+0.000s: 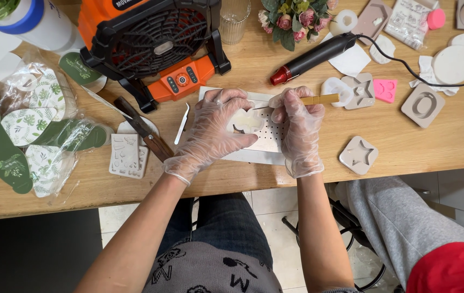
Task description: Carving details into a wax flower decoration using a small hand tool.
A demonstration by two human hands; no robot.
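Both gloved hands, left hand [213, 133] and right hand [298, 127], work a white casting [244, 121] (near table edge [232, 187]).

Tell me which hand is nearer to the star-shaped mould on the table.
Right. The right hand, gloved and gripping a wooden-handled tool, sits just up and left of the star-shaped mould. The left hand holds a small white piece farther left, beyond the right hand.

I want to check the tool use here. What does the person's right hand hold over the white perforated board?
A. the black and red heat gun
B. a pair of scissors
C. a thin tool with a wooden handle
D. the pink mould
C: the gloved right hand grips a thin tool with a wooden handle, its tip at the small white piece that the left hand holds over the perforated board.
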